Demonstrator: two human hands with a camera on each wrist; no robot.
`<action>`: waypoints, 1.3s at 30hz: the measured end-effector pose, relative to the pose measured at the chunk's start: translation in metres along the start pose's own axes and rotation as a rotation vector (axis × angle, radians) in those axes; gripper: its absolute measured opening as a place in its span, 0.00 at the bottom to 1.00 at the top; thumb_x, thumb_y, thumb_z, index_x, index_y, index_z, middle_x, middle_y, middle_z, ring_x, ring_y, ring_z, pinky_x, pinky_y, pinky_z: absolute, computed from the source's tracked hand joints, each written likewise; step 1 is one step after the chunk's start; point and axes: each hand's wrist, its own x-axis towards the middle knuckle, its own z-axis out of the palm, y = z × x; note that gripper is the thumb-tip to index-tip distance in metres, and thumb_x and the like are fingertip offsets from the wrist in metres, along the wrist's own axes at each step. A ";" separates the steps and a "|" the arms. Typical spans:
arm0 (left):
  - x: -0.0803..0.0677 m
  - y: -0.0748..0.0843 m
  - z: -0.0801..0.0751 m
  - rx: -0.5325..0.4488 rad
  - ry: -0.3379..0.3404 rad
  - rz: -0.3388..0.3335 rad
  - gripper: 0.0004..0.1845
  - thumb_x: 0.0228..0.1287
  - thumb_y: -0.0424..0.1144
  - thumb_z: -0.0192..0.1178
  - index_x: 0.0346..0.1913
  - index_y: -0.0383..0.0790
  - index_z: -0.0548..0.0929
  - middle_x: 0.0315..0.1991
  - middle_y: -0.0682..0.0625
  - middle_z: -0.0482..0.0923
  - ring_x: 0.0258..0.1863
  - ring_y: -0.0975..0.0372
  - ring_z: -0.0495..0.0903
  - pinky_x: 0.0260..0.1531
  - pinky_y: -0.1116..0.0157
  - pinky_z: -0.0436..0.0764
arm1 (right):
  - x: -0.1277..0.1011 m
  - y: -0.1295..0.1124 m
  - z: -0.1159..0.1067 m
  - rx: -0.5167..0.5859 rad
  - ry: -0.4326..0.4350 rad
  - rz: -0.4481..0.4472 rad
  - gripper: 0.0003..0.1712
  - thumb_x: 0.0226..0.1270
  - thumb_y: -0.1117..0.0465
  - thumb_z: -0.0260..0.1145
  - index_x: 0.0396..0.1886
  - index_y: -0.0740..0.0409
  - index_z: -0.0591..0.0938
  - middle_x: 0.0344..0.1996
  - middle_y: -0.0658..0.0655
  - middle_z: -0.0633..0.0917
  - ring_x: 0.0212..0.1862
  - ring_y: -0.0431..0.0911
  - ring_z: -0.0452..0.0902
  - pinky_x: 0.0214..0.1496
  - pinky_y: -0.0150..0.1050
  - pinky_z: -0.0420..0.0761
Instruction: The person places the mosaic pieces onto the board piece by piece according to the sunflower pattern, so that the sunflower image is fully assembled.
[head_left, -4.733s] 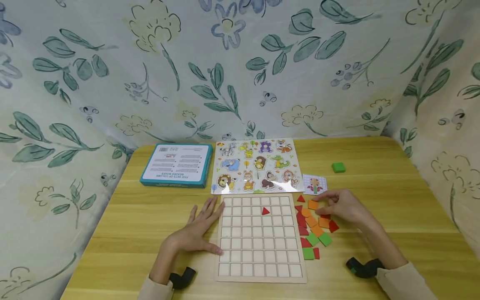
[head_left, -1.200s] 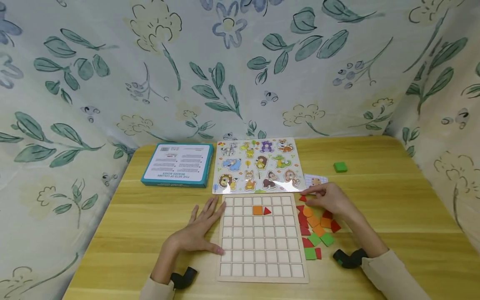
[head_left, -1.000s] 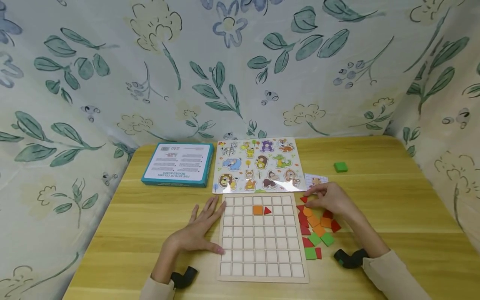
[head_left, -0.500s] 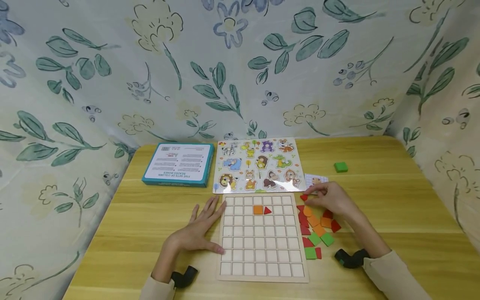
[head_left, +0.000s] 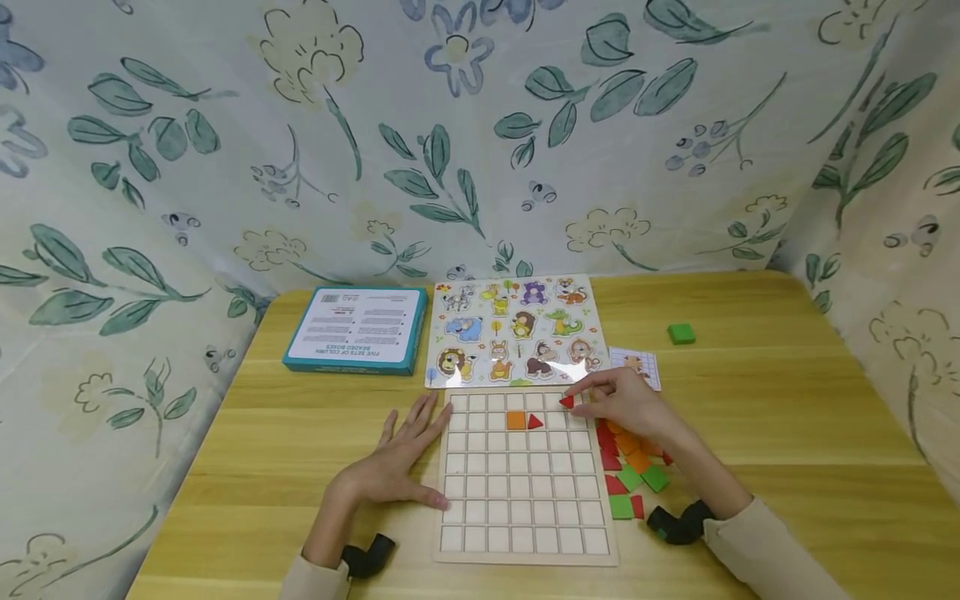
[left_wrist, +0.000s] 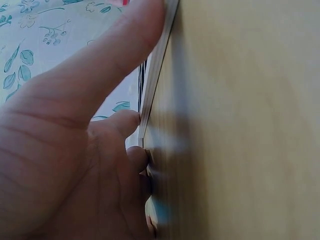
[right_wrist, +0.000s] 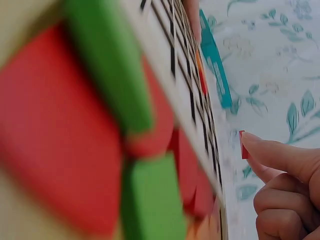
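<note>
My right hand (head_left: 626, 406) pinches a small red triangle tile (head_left: 567, 402) between thumb and index finger, over the top right cells of the wooden grid board (head_left: 528, 483). In the right wrist view the pinched tile (right_wrist: 243, 145) is seen edge-on, the other fingers curled under. My left hand (head_left: 393, 462) lies with spread fingers along the board's left edge, thumb tip on its rim. An orange square tile (head_left: 516, 420) and another red triangle tile (head_left: 535, 422) sit side by side in the second row of cells.
Several red, orange and green tiles (head_left: 621, 506) lie right of the board, partly hidden by my right arm. A printed pattern card (head_left: 648, 367), an animal puzzle board (head_left: 517, 333) and a teal box (head_left: 356, 329) lie behind. A green block (head_left: 681, 334) sits at the back right.
An orange square tile has been set beside the red triangle on the board. My right hand has since picked up another red triangle and moved left over the board. The left hand stays still.
</note>
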 end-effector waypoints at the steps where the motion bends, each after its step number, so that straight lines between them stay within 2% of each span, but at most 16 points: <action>1: 0.000 0.000 0.000 0.001 -0.001 0.000 0.69 0.52 0.61 0.77 0.85 0.48 0.38 0.85 0.43 0.21 0.84 0.46 0.22 0.76 0.35 0.21 | 0.002 -0.004 0.005 0.017 -0.014 -0.006 0.16 0.64 0.56 0.77 0.49 0.57 0.90 0.16 0.49 0.62 0.23 0.43 0.58 0.27 0.35 0.61; 6: 0.001 0.000 0.001 0.012 -0.006 -0.003 0.70 0.52 0.61 0.77 0.85 0.48 0.38 0.85 0.42 0.21 0.84 0.45 0.23 0.76 0.34 0.22 | 0.012 -0.021 0.033 0.076 -0.081 -0.087 0.12 0.62 0.61 0.77 0.45 0.58 0.91 0.14 0.47 0.59 0.20 0.42 0.52 0.28 0.34 0.61; 10: 0.002 -0.001 0.001 0.015 -0.012 -0.011 0.70 0.51 0.62 0.77 0.85 0.49 0.38 0.85 0.43 0.21 0.84 0.46 0.22 0.77 0.35 0.22 | 0.020 -0.032 0.053 0.076 -0.108 -0.142 0.12 0.60 0.63 0.78 0.44 0.59 0.91 0.12 0.46 0.59 0.19 0.41 0.52 0.30 0.32 0.64; 16: 0.003 -0.001 0.002 0.014 -0.004 -0.010 0.69 0.51 0.62 0.77 0.85 0.48 0.39 0.85 0.43 0.22 0.84 0.46 0.23 0.77 0.34 0.22 | 0.027 -0.044 0.073 0.040 -0.097 -0.125 0.10 0.58 0.65 0.79 0.40 0.58 0.92 0.11 0.46 0.62 0.18 0.40 0.55 0.26 0.31 0.61; 29: 0.003 -0.002 0.002 0.009 0.008 -0.004 0.69 0.51 0.62 0.77 0.85 0.48 0.40 0.85 0.43 0.22 0.84 0.46 0.23 0.77 0.34 0.22 | 0.032 -0.053 0.087 -0.040 -0.063 -0.046 0.09 0.56 0.66 0.80 0.37 0.54 0.92 0.10 0.47 0.66 0.17 0.40 0.58 0.23 0.31 0.62; 39: 0.003 -0.002 0.001 0.008 0.011 -0.010 0.70 0.51 0.62 0.77 0.85 0.48 0.40 0.85 0.43 0.22 0.84 0.46 0.23 0.77 0.34 0.22 | 0.033 -0.051 0.091 0.008 -0.065 -0.038 0.09 0.57 0.67 0.79 0.37 0.55 0.92 0.10 0.47 0.68 0.16 0.40 0.58 0.21 0.31 0.61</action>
